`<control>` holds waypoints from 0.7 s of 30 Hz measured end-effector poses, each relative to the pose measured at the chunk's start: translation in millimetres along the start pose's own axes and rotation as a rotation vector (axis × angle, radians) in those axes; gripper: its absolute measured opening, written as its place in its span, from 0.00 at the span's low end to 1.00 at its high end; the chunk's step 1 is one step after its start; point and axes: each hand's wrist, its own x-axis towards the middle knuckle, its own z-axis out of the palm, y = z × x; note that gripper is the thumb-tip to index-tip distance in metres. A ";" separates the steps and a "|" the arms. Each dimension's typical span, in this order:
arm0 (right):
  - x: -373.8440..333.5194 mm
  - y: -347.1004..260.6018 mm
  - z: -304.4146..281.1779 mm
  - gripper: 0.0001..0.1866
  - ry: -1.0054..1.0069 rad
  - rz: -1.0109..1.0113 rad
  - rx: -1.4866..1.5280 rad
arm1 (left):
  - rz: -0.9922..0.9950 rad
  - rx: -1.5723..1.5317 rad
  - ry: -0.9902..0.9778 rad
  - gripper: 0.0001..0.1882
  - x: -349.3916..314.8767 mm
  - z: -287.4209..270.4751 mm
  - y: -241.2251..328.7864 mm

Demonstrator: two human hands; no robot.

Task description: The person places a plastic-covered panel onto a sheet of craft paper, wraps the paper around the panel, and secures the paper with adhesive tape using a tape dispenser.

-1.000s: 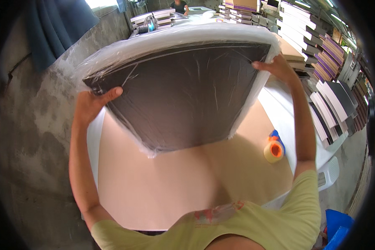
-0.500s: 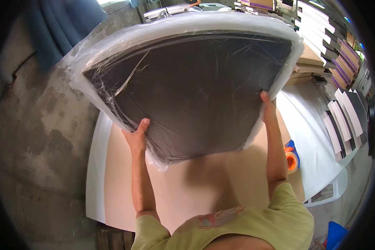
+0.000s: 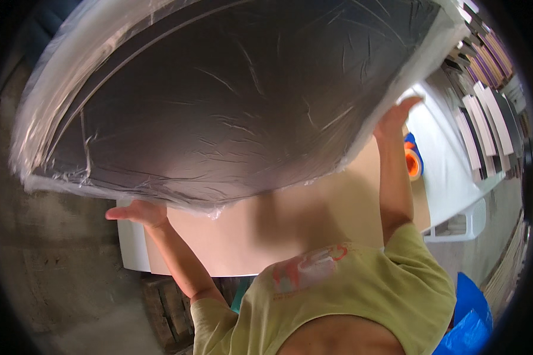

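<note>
A large dark flat panel (image 3: 237, 112), wrapped in clear plastic film with a pale padded border, is held raised and tilted above the table. My left hand (image 3: 141, 212) bears up its lower left edge, thumb stretched outward and fingers mostly hidden beneath. At the right edge, my right hand (image 3: 395, 117) supports the panel with its thumb pointing away and its other fingers out of sight behind it. Below lies a brown cardboard sheet (image 3: 210, 248), with the panel's shadow on it. An orange tape roll with a blue part (image 3: 413, 163) rests beside my right forearm.
The white-covered table (image 3: 447, 171) extends to the right. Beyond it stand several pale and dark boards (image 3: 485, 127). A white plastic frame (image 3: 472, 220) is near the table's right corner. A wooden pallet (image 3: 163, 310) sits lower left, and blue plastic (image 3: 469, 322) lower right.
The panel has come closer and swung to the left, filling more of the view. My left hand has moved left; both thumbs have left the panel's face and now point outward.
</note>
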 end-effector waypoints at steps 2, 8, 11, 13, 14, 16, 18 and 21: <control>13.2 8.5 9.9 0.53 0.270 -0.098 -0.227 | 0.103 0.143 0.121 0.61 -0.4 7.2 -4.9; 20.3 11.4 23.1 0.52 0.421 -0.204 -0.304 | 0.210 0.141 -0.066 0.61 6.2 -10.0 -19.9; 24.2 14.9 15.1 0.52 0.463 -0.231 -0.308 | 0.226 0.108 0.000 0.62 23.5 -25.7 -26.4; 26.4 13.5 15.4 0.52 0.476 -0.260 -0.318 | 0.205 0.083 -0.153 0.63 16.3 -19.5 -30.2; 33.2 20.7 14.5 0.52 0.493 -0.262 -0.316 | 0.197 0.095 -0.082 0.63 23.8 -19.1 -33.6; 32.0 21.5 9.9 0.52 0.514 -0.258 -0.320 | 0.141 0.080 -0.042 0.64 13.7 -22.4 -36.9; 27.3 21.4 15.0 0.51 0.506 -0.284 -0.307 | 0.136 -0.023 -0.265 0.65 4.1 -27.5 -31.9; 44.8 28.4 -0.8 0.51 0.528 -0.276 -0.326 | 0.345 -0.403 -1.070 0.65 40.1 -91.2 -49.7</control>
